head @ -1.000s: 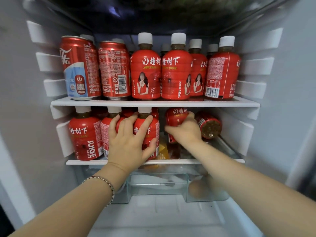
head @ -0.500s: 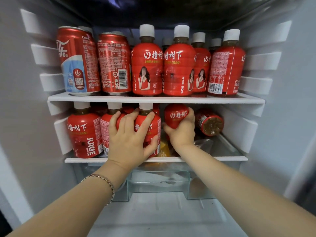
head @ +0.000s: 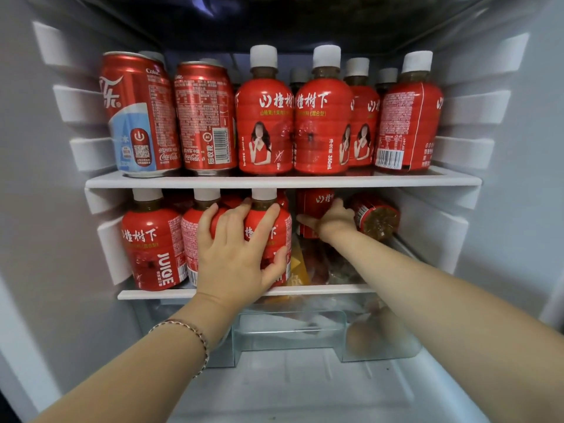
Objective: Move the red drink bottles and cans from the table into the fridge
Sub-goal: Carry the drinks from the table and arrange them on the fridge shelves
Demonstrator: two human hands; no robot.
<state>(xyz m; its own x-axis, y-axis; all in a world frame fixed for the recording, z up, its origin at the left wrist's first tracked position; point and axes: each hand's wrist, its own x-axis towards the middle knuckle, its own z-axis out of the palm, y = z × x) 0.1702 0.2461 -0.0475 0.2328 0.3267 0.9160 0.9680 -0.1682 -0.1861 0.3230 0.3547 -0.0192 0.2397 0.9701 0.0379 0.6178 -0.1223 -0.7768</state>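
Right now the right hand (head: pixel 332 221) is reaching deep onto the white lower fridge shelf (head: pixel 320 289) and gripping a red plastic drink bottle with white lettering (head: pixel 316 199). Its thumb is lying across the front of the label and the other fingers (head: pixel 337 206) are curling round the bottle's right flank. That bottle is standing roughly upright, with its cap end hidden behind the shelf above.

It is sitting in the one gap that matters. A row of white-capped red juice bottles (head: pixel 149 239) is standing to its left. To its right a red bottle on its side (head: pixel 377 216) is lying just beside the knuckles, long axis running front to back, brown base facing out.

Meanwhile the left hand (head: pixel 238 254) is spreading wide and pressing flat against the two nearer upright bottles, holding nothing and apparently bracing them. Crinkly food packets (head: pixel 332 267) are filling the floor of the gap, so I'd judge the bottle is heading straight down, and the right hand is the one placed to do it.
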